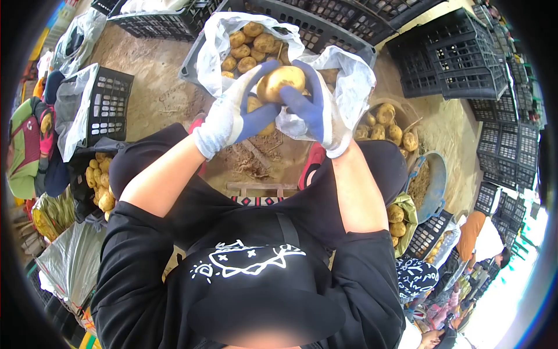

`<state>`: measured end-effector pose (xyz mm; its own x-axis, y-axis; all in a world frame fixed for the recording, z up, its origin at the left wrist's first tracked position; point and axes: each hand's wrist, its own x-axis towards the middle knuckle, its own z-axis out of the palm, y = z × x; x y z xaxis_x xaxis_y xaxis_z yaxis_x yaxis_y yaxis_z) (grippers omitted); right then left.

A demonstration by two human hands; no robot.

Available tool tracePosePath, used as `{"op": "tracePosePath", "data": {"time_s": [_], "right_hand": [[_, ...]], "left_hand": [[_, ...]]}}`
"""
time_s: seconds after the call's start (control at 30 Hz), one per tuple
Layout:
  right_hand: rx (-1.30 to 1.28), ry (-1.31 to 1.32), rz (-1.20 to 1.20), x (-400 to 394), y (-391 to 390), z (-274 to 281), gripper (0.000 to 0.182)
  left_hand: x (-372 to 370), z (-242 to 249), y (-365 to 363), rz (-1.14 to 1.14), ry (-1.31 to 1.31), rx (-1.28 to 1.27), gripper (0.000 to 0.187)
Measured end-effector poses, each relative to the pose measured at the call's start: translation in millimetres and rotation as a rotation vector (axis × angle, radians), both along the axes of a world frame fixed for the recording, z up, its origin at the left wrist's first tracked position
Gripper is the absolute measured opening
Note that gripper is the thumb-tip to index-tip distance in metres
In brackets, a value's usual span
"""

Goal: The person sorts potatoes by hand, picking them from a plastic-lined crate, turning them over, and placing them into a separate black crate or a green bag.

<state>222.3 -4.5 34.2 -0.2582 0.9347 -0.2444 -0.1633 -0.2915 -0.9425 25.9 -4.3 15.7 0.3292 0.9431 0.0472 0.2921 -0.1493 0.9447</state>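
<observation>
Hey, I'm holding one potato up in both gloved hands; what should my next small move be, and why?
Perhaps turn the potato a little to check its other side: your left hand and right hand hold it between them, the fingers cover part of its skin, and its underside is hidden from view.

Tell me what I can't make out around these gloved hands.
Head view: underside of the held potato, hidden by its upper side, left hand and right hand.
Head view: what lies beneath the loose potatoes, hidden by them and the plastic liner.
Head view: what the brownish bits in the blue basin are; too small.
</observation>
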Motion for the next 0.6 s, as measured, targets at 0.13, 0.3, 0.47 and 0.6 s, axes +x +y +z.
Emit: {"op": "tracePosePath", "data": {"time_s": [0.13, 0.3, 0.47, 0.6], "right_hand": [[0.103, -0.203, -0.108, -3, 4, -34, 0.041], [-0.166, -0.054, -0.205, 2, 11, -37, 0.039], [-0.297, 0.145, 0.109, -12, -4, -14, 0.049], [-0.244, 0.516, 0.065, -3, 9, -16, 0.049]], "left_hand": [[1, 9, -3, -0.055, 0.285, 0.154, 0.071], [5, -2, 3, -0.057, -0.287, -0.267, 0.06], [7, 14, 12, 0.201, -0.856, -0.447, 0.053], [-14, 29, 17, 0.133, -1.07, -0.554, 0.052]]}}
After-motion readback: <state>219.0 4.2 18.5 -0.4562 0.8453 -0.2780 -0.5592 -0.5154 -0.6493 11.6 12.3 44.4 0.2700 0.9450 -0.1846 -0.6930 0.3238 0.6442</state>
